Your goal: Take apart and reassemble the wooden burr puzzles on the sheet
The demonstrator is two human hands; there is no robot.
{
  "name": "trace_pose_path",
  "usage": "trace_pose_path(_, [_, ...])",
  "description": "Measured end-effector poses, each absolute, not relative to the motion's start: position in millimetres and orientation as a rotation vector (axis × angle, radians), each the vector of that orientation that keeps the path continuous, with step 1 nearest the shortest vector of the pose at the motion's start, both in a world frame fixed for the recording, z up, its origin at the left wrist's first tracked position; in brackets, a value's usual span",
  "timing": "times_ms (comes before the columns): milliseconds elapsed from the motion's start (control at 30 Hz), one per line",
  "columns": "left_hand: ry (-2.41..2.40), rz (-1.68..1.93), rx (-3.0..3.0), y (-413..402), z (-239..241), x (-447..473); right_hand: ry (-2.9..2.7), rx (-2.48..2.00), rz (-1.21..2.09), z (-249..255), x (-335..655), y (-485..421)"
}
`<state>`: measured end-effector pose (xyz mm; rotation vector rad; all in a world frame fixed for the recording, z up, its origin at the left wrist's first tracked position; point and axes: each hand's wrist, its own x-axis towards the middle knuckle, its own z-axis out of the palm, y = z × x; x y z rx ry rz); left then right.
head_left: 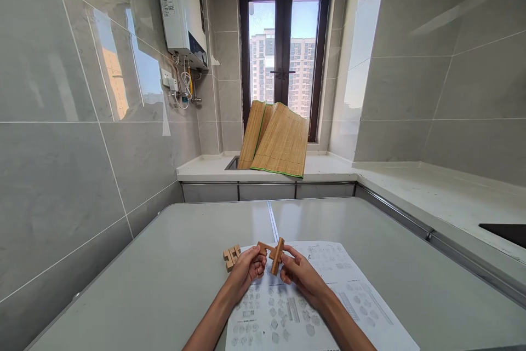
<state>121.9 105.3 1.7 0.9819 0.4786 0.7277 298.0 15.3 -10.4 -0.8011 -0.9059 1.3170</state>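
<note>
One grey table (164,263) carries a printed sheet (353,296) at its near edge. Over the sheet's far edge, the left hand (247,268) and right hand (302,272) both grasp a crossed wooden puzzle (274,254). Loose wooden pieces (231,256) lie just beside the left hand.

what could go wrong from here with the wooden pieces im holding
1. The crossed wooden pieces are held only by the fingertips of the left hand and right hand; they may slip apart and fall.
2. The loose wooden pieces lie beside the left hand; a nudge could scatter them.
3. Both hands block part of the printed sheet, so a diagram could be misread.
</note>
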Motion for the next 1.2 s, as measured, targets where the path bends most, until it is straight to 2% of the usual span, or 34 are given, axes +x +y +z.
trace_pose_path(700, [0.475,0.672,0.969,100.4,3.7,121.5,-0.874,-0.873,1.228,-13.2,300.1,17.4])
trace_pose_path(1000, [0.55,0.839,0.971,108.8,2.4,120.6,-0.782,-0.779,1.288,-10.1,302.8,12.5])
trace_pose_path(1200, [0.866,0.954,1.467,104.0,3.2,117.8,-0.762,-1.028,1.055,-17.6,304.2,19.7])
